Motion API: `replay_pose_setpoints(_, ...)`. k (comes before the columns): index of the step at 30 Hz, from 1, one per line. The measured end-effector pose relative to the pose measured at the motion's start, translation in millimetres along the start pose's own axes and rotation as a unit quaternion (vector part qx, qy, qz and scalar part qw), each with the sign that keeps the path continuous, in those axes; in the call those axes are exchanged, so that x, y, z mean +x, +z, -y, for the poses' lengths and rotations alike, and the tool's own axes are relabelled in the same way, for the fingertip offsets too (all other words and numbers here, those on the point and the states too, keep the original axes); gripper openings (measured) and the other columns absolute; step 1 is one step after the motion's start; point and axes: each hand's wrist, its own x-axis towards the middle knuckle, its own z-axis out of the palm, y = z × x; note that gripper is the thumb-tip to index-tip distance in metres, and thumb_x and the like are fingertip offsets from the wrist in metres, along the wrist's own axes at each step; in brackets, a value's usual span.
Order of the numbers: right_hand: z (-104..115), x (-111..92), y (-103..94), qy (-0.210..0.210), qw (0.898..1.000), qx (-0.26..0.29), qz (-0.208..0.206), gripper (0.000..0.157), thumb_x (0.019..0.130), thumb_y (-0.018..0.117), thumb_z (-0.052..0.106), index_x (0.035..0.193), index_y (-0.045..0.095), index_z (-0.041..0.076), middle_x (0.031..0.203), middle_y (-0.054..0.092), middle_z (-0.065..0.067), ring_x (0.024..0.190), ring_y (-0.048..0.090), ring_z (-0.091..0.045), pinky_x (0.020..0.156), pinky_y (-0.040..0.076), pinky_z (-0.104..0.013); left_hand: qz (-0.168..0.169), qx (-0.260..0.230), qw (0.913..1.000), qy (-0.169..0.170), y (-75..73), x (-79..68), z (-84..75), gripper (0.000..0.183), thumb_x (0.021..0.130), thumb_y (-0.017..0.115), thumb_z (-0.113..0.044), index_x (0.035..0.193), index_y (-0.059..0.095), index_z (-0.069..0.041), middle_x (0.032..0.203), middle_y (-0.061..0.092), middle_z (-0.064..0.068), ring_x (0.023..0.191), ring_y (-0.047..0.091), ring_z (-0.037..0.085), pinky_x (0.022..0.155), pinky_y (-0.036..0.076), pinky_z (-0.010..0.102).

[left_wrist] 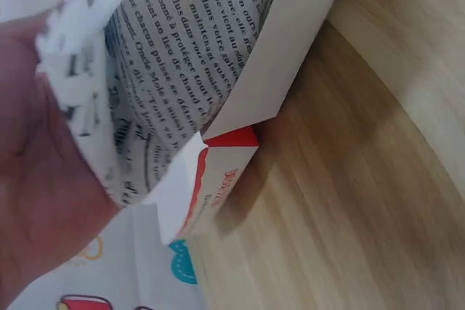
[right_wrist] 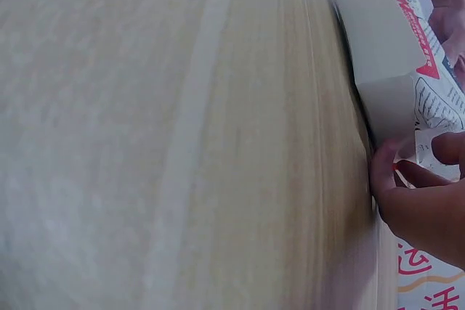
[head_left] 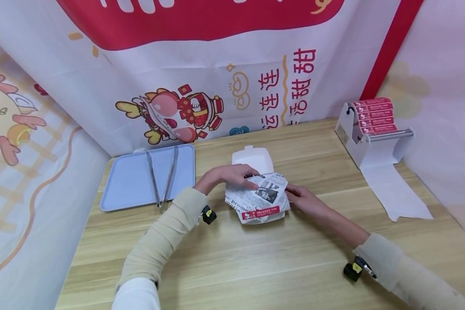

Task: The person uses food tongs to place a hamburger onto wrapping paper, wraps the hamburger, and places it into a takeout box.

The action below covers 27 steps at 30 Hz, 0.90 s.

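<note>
A package wrapped in newsprint-patterned paper (head_left: 267, 191) with a red label (head_left: 260, 212) sits in a white takeaway box (head_left: 263, 218). Behind it, the box's lid (head_left: 253, 158) stands open. My left hand (head_left: 236, 175) rests on the left and back part of the wrapping; up close, the paper (left_wrist: 182, 49) bulges loosely beside the palm (left_wrist: 51, 165), and the fingertips are hidden there. At the box's right side, my right hand (head_left: 304, 200) holds the edge, its thumb and fingers curled at the box corner in the right wrist view.
To the left lies a blue tray (head_left: 128, 181) with metal tongs (head_left: 162, 181) on it, their joined end over its front edge. A label dispenser (head_left: 372, 129) stands at the back right, a white backing strip (head_left: 395, 189) trailing over the wooden table (head_left: 232, 267). Printed cloth hangs behind.
</note>
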Motion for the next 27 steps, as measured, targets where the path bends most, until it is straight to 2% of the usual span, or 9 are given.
replay_pose_setpoints(5,9,-2,-3.2,-0.024,0.995,-0.080,-0.059,0.049,0.106,0.046,0.024,0.150,0.041,0.001,0.145,0.052,-0.021,0.130,0.053,-0.032,0.107,0.047,-0.040,-0.047,0.093,0.9943,-0.019,3.7,-5.3,-12.8,0.054,0.098,0.062,-0.034,0.143,0.054,-0.007,0.140,0.060,0.010,0.130,0.054,0.024,0.114,0.040,0.039)
replay_pose_setpoints(7,18,-5,-4.2,-0.074,0.981,-0.147,-0.104,0.045,0.105,0.047,0.019,0.147,0.045,0.002,0.141,0.055,-0.021,0.126,0.057,-0.034,0.106,0.048,-0.047,-0.058,0.121,0.9906,-0.023,7.3,-8.7,-20.0,0.053,0.099,0.061,-0.033,0.144,0.052,-0.007,0.142,0.058,0.011,0.132,0.053,0.025,0.115,0.039,0.039)
replay_pose_setpoints(9,31,-10,-2.3,-0.135,0.951,-0.244,-0.136,0.044,0.104,0.050,0.015,0.146,0.047,0.004,0.143,0.054,-0.019,0.128,0.055,-0.036,0.107,0.046,-0.053,-0.066,0.154,0.9854,-0.028,12.9,-13.1,-27.0,0.055,0.101,0.056,-0.032,0.149,0.045,-0.006,0.148,0.052,0.014,0.137,0.048,0.026,0.118,0.037,0.039)
replay_pose_setpoints(12,53,-15,8.3,-0.219,0.885,-0.393,-0.122,0.050,0.102,0.054,0.018,0.148,0.044,0.002,0.151,0.046,-0.021,0.135,0.048,-0.039,0.110,0.042,-0.057,-0.080,0.199,0.9761,-0.037,23.3,-20.0,-35.8,0.062,0.104,0.048,-0.035,0.155,0.031,-0.004,0.158,0.038,0.016,0.146,0.037,0.029,0.122,0.031,0.041)
replay_pose_setpoints(15,60,-15,23.4,-0.234,0.820,-0.517,-0.070,0.059,0.102,0.053,0.029,0.152,0.037,0.000,0.157,0.038,-0.021,0.144,0.039,-0.039,0.114,0.036,-0.058,-0.091,0.237,0.9660,-0.050,35.8,-23.4,-40.3,0.072,0.104,0.043,-0.045,0.158,0.020,-0.003,0.163,0.027,0.016,0.152,0.027,0.029,0.123,0.027,0.047)
replay_pose_setpoints(18,53,-14,36.5,-0.207,0.781,-0.588,-0.041,0.064,0.103,0.050,0.036,0.152,0.034,-0.002,0.158,0.036,-0.021,0.146,0.036,-0.037,0.115,0.036,-0.058,-0.086,0.259,0.9599,-0.062,49.6,-23.1,-39.0,0.081,0.103,0.038,-0.055,0.160,0.012,-0.004,0.167,0.018,0.014,0.154,0.019,0.028,0.123,0.024,0.052)
replay_pose_setpoints(21,41,-15,44.9,-0.196,0.758,-0.621,-0.042,0.065,0.104,0.050,0.037,0.151,0.035,-0.004,0.157,0.038,-0.021,0.146,0.037,-0.037,0.114,0.036,-0.059,-0.083,0.270,0.9571,-0.064,62.6,-21.1,-34.8,0.082,0.103,0.033,-0.058,0.160,0.008,-0.004,0.168,0.011,0.013,0.156,0.013,0.028,0.124,0.020,0.054)
replay_pose_setpoints(25,32,-16,50.4,-0.203,0.746,-0.631,-0.058,0.063,0.104,0.048,0.037,0.150,0.037,-0.004,0.156,0.039,-0.021,0.146,0.038,-0.036,0.115,0.035,-0.059,-0.095,0.286,0.9516,-0.060,73.6,-18.2,-27.2,0.081,0.103,0.029,-0.059,0.160,0.007,-0.005,0.169,0.009,0.012,0.156,0.011,0.027,0.124,0.019,0.054)
replay_pose_setpoints(27,30,-15,51.5,-0.201,0.747,-0.631,-0.058,0.063,0.104,0.047,0.037,0.151,0.037,-0.004,0.157,0.038,-0.021,0.146,0.036,-0.036,0.115,0.034,-0.060,-0.103,0.292,0.9491,-0.057,76.0,-16.6,-23.9,0.081,0.103,0.027,-0.059,0.160,0.009,-0.005,0.169,0.011,0.011,0.156,0.013,0.026,0.124,0.020,0.055)
